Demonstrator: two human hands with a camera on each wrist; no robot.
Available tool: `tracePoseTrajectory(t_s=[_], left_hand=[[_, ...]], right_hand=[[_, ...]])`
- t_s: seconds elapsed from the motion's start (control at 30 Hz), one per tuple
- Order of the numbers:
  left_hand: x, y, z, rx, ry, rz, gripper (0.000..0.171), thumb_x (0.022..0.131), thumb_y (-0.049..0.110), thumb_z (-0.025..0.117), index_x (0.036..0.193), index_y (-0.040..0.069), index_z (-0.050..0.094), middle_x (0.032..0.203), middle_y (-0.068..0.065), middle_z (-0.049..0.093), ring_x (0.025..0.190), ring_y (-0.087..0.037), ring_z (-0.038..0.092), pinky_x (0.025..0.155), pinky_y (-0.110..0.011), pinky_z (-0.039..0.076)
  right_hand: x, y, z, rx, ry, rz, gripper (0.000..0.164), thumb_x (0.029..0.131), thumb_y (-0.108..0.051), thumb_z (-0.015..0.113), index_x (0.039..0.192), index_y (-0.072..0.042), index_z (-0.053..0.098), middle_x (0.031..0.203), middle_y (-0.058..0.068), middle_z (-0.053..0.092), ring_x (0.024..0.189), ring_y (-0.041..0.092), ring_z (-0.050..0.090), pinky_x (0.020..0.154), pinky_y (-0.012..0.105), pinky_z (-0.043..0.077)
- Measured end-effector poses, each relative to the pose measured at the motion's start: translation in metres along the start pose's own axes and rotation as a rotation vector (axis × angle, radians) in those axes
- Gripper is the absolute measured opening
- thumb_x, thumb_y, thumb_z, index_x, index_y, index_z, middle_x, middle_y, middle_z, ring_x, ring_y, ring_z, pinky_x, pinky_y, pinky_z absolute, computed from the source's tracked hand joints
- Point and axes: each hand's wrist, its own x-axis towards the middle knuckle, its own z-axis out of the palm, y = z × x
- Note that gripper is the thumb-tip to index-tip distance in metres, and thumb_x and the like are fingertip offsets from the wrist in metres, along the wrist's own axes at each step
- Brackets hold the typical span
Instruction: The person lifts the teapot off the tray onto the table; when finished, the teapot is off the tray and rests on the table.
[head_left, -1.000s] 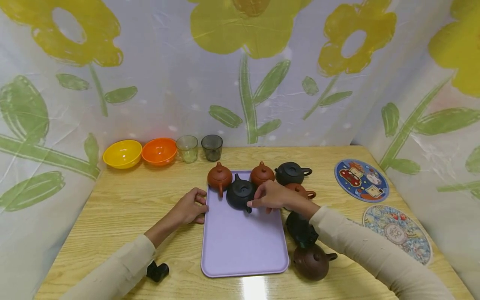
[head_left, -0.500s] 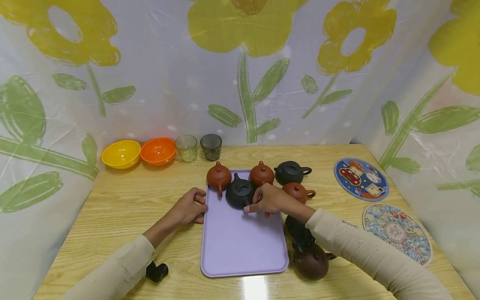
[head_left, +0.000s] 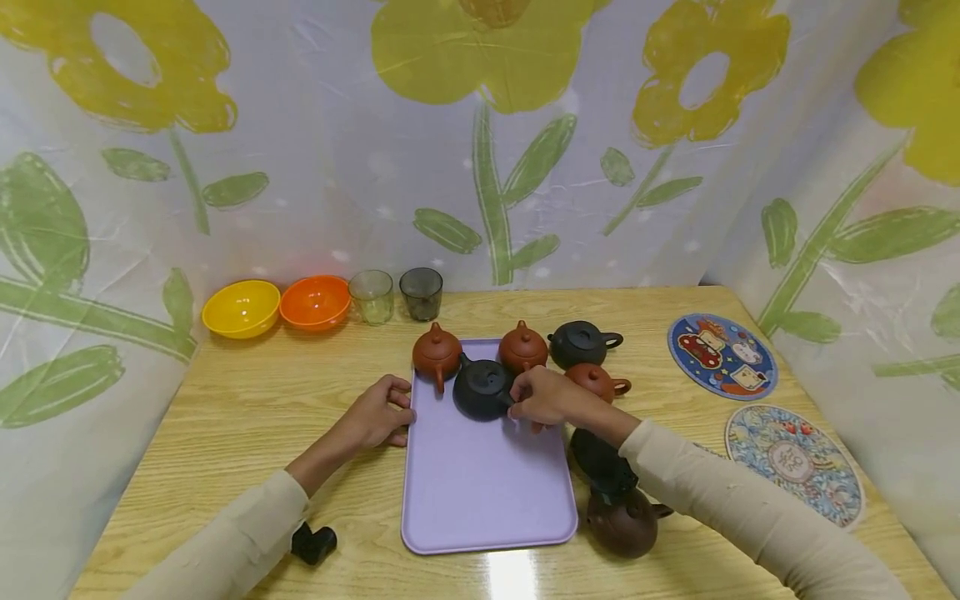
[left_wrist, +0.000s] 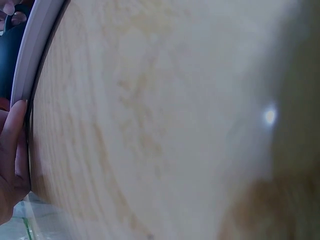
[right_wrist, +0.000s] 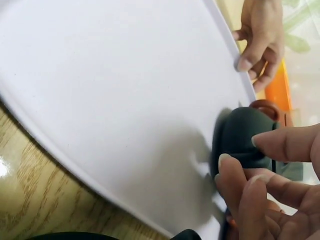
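A black teapot stands near the back of the lilac tray, its spout toward the back left. My right hand pinches its handle between thumb and fingertips; in the right wrist view those fingers hide part of the dark body. My left hand holds the tray's left edge, thumb on the rim. At the tray's back left corner sits a reddish-brown teapot, handle toward the front. A similar teapot is at the back right, just behind my right hand.
Right of the tray stand a black teapot, a reddish one, another black one and a dark brown one. Behind are yellow and orange bowls and two glasses. Two round mats lie far right.
The black teapot on the tray has turned counterclockwise in my right hand: its spout has swung left and its handle to the right. My left hand stays at the tray's edge.
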Motion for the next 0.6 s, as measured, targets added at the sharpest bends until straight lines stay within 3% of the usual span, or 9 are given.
tracePoseTrajectory(t_s=[0.23, 0.6], left_hand=[[0.0, 0.001, 0.0, 0.007, 0.003, -0.002, 0.047, 0.092, -0.001, 0.062, 0.134, -0.003, 0.042, 0.114, -0.018, 0.048, 0.077, -0.018, 0.062, 0.061, -0.035, 0.062], [0.001, 0.001, 0.001, -0.003, 0.001, -0.008, 0.049, 0.092, -0.002, 0.062, 0.136, -0.004, 0.041, 0.115, -0.019, 0.048, 0.076, -0.02, 0.062, 0.061, -0.035, 0.062]], right_hand=[[0.0, 0.002, 0.001, 0.014, 0.019, 0.003, 0.022, 0.094, -0.032, 0.071, 0.092, -0.01, 0.073, 0.064, 0.007, 0.065, 0.052, 0.017, 0.058, 0.049, 0.028, 0.049], [-0.001, 0.011, -0.002, 0.189, -0.004, 0.001, 0.018, 0.096, -0.018, 0.069, 0.088, -0.002, 0.066, 0.088, 0.014, 0.066, 0.064, 0.018, 0.07, 0.056, 0.028, 0.057]])
